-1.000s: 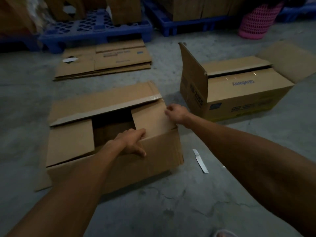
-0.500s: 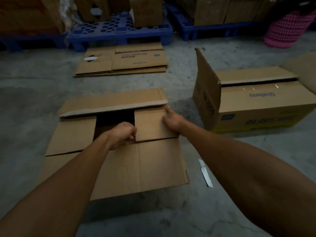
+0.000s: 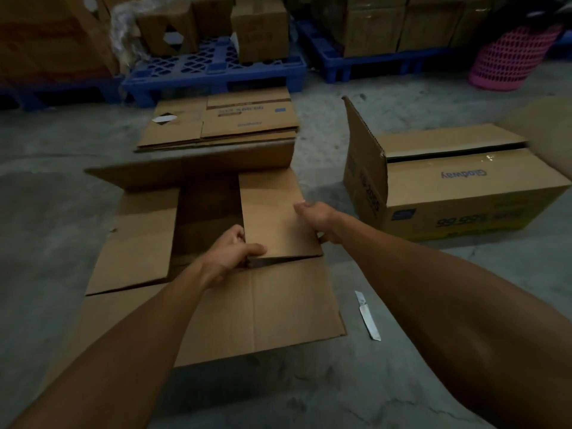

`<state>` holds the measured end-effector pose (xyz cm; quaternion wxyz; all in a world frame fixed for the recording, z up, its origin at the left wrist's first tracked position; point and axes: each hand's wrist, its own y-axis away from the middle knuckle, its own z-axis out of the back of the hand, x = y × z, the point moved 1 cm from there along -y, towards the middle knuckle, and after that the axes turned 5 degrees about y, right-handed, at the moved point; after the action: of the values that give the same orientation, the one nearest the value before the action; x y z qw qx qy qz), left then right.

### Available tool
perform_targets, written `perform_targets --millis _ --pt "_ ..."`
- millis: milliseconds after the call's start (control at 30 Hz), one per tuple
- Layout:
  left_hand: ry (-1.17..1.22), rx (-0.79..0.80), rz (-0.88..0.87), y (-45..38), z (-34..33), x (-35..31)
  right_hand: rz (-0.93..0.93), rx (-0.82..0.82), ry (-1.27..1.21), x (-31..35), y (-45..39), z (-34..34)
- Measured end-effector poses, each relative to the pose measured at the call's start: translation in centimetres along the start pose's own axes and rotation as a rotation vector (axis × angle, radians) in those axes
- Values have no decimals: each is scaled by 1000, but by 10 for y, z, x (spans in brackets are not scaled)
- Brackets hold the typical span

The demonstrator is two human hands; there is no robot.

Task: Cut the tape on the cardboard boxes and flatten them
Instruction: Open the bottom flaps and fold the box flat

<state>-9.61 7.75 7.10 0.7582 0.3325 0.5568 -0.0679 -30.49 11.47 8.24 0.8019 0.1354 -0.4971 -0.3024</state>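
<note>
Near box (image 3: 216, 298) on the floor, now collapsed nearly flat versus a second ago, so flattening's about done. My left hand (image 3: 229, 258) pinches the inner flap (image 3: 275, 218) edge; right hand (image 3: 315, 215) grips its right side. Second box (image 3: 448, 193), still standing, reads "Glodway" upside down. Flat stack (image 3: 223, 122) behind. Knife (image 3: 367, 315) lies loose beside.

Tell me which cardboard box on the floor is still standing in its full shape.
The printed box on the right, beyond the right hand. It keeps upright walls, while the box under both hands is nearly collapsed and the stack behind is already flat.
</note>
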Motion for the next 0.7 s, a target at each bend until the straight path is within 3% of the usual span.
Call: perform_targets --millis 200,400,500,600,700 --pt "49 0 -260 0 -33 -41 -54 66 -151 -9 4 9" --pt "86 65 -354 -3 -65 -45 131 126 -516 12 14 48" --pt "-31 170 -391 -12 -76 -36 195 121 -339 28 25 54" --pt "-115 330 -426 -21 -80 -17 237 -50 -157 38 27 56" --pt "-360 491 -346 -23 -76 -2 273 -204 67 42 25 73"
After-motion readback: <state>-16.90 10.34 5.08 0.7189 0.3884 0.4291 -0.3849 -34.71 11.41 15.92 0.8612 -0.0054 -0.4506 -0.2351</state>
